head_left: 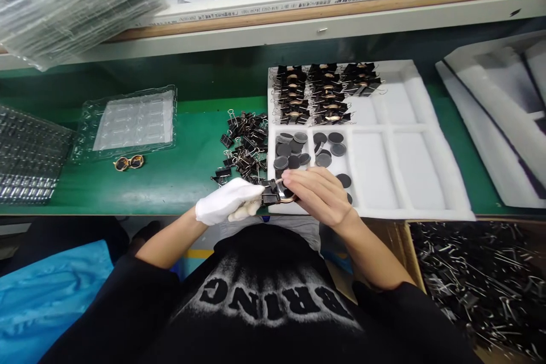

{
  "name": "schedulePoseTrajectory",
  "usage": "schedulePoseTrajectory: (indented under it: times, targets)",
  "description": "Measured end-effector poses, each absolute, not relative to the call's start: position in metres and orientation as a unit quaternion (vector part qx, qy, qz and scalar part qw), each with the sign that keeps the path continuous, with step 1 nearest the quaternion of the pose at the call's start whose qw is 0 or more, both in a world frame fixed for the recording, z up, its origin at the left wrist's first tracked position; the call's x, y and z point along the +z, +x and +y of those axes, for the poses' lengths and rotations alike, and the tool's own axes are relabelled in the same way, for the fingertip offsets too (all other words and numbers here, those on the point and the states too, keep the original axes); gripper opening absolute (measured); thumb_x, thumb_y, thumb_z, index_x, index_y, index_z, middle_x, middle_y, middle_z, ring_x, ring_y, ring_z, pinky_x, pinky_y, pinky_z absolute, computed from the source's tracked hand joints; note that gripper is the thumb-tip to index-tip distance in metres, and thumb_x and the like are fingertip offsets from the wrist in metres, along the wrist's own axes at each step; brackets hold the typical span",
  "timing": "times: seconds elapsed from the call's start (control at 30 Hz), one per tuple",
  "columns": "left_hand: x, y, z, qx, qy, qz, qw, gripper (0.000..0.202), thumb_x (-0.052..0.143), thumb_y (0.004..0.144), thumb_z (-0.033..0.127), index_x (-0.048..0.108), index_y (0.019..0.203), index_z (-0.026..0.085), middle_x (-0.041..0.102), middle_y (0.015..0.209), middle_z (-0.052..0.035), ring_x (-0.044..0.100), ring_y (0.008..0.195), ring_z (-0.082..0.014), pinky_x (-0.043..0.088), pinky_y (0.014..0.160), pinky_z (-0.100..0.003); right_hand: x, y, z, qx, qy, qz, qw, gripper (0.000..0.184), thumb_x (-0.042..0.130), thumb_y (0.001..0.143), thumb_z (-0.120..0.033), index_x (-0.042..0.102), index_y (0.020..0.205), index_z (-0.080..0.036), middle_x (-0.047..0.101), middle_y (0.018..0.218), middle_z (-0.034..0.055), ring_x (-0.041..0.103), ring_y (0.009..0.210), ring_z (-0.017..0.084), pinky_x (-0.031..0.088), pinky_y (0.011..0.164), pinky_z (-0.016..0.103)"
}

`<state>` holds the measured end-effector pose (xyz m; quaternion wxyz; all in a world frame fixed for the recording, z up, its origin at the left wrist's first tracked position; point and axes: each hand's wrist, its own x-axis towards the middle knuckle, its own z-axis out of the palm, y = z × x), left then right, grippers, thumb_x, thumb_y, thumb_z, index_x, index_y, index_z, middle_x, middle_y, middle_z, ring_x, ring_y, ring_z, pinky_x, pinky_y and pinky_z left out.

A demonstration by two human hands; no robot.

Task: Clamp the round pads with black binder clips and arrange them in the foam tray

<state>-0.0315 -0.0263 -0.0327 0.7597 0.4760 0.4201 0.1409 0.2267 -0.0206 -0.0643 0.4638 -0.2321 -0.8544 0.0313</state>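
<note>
My left hand (pixel 228 201), in a white glove, is closed on a black binder clip (pixel 269 193) in front of my chest, at the table's near edge. Beside the clip's mouth is a round, gold-rimmed piece (pixel 286 198) with a dark, shiny face; whether the clip bites on it I cannot tell. The bare fingers of my right hand (pixel 322 196) hold that piece from the right and hide part of it. Loose binder clips (pixel 247 145) lie in a heap just beyond my left hand. Black discs (pixel 294 148) fill nearby compartments of a white foam tray (pixel 430 136).
Clipped gold-rimmed pieces (pixel 328 94) stand in rows in the tray's far compartments. A gold-rimmed pair (pixel 129 162) lies left, near a clear plastic tray (pixel 132 119). More clear trays (pixel 29 153) are stacked far left. A box of binder clips (pixel 482 284) sits lower right.
</note>
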Motion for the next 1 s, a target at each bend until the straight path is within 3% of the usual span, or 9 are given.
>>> schedulePoseTrajectory:
  times: [0.2,0.37,0.5,0.6,0.67,0.77,0.83,0.9,1.0]
  targets:
    - [-0.034,-0.032,-0.025,0.145,0.489,0.4,0.761,0.058,0.057,0.098,0.063,0.063,0.064,0.016,0.045,0.037,0.0039,0.031,0.033,-0.0066,0.026,0.04,-0.022,-0.053,0.23,-0.02,0.031,-0.207,-0.867,0.452,0.037,0.067,0.097,-0.008,0.073,0.127,-0.028,0.083,0.118,0.0074,0.079,0.114,0.026,0.063,0.082,0.038]
    - [-0.035,-0.034,-0.025,0.131,0.501,0.37,0.771,0.062,0.059,0.095,0.07,0.068,0.07,0.014,0.049,0.039,0.0028,0.036,0.033,-0.0067,0.028,0.04,-0.022,-0.053,0.235,-0.023,0.064,-0.194,-0.854,0.478,0.034,0.065,0.098,-0.009,0.069,0.123,-0.031,0.081,0.125,0.006,0.076,0.12,0.026,0.063,0.087,0.041]
    - [-0.033,-0.034,-0.024,0.12,0.505,0.354,0.778,0.064,0.065,0.088,0.076,0.068,0.075,0.013,0.057,0.047,0.0006,0.046,0.037,-0.0084,0.035,0.041,-0.022,-0.052,0.236,-0.028,0.021,-0.188,-0.87,0.455,0.027,0.06,0.1,-0.013,0.065,0.116,-0.034,0.078,0.13,0.0025,0.074,0.125,0.026,0.061,0.092,0.045]
    - [-0.03,-0.032,-0.023,0.1,0.517,0.349,0.775,0.058,0.069,0.088,0.07,0.067,0.079,0.013,0.063,0.053,-0.0006,0.052,0.041,-0.0095,0.042,0.046,-0.022,-0.054,0.232,-0.027,-0.085,-0.233,-0.836,0.49,0.035,0.063,0.096,-0.014,0.063,0.121,-0.039,0.07,0.139,-0.0014,0.069,0.129,0.025,0.056,0.102,0.048]
    - [-0.028,-0.032,-0.023,0.092,0.531,0.351,0.766,0.049,0.07,0.091,0.062,0.066,0.081,0.014,0.063,0.054,0.0003,0.054,0.044,-0.0095,0.044,0.049,-0.022,-0.055,0.229,-0.027,-0.1,-0.28,-0.787,0.54,0.048,0.069,0.092,-0.018,0.058,0.133,-0.041,0.059,0.152,0.0015,0.06,0.139,0.03,0.052,0.108,0.053]
    - [-0.027,-0.033,-0.023,0.088,0.542,0.357,0.755,0.038,0.07,0.094,0.05,0.065,0.082,0.014,0.064,0.057,0.0008,0.057,0.048,-0.01,0.047,0.054,-0.022,-0.054,0.228,-0.031,0.068,-0.35,-0.764,0.538,0.084,0.078,0.087,-0.031,0.033,0.158,-0.041,0.043,0.163,0.0106,0.046,0.149,0.041,0.052,0.109,0.062]
    - [-0.028,-0.033,-0.023,0.092,0.541,0.358,0.756,0.035,0.069,0.095,0.047,0.065,0.084,0.014,0.064,0.058,0.001,0.059,0.05,-0.0106,0.048,0.055,-0.022,-0.051,0.227,-0.039,0.226,-0.359,-0.752,0.504,0.1,0.078,0.086,-0.036,0.016,0.163,-0.04,0.04,0.165,0.0147,0.045,0.15,0.04,0.054,0.108,0.061]
    - [-0.029,-0.032,-0.023,0.099,0.536,0.356,0.759,0.034,0.07,0.094,0.047,0.064,0.084,0.015,0.065,0.059,0.0012,0.06,0.052,-0.0111,0.048,0.054,-0.023,-0.05,0.223,-0.047,0.35,-0.347,-0.717,0.493,0.1,0.076,0.088,-0.039,0.01,0.163,-0.035,0.045,0.16,0.0176,0.052,0.145,0.037,0.056,0.107,0.057]
    - [-0.03,-0.029,-0.022,0.108,0.539,0.357,0.755,0.033,0.072,0.091,0.046,0.062,0.084,0.016,0.067,0.063,0.0013,0.061,0.054,-0.0112,0.05,0.056,-0.023,-0.052,0.212,-0.058,0.451,-0.348,-0.646,0.509,0.08,0.069,0.094,-0.039,0.022,0.159,-0.03,0.062,0.141,0.0169,0.068,0.126,0.03,0.062,0.101,0.047]
